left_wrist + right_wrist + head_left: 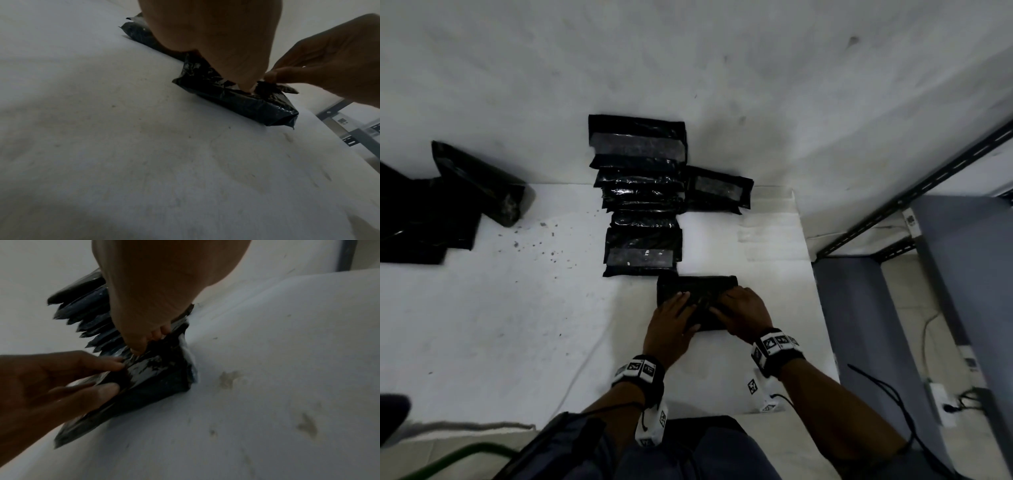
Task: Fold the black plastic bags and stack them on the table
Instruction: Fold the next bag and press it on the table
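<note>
- Black plastic bag (697, 291), folded, lies on the table (500, 325) just before the stack of folded bags (642, 198).
- We press it: left hand (671, 320) fingers straight, right hand (744, 313) fingers pinching its fold.

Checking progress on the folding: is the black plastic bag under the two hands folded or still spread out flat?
Folded: the black plastic bag is a thick compact rectangle with doubled edges, left hand and right hand on top.
</note>
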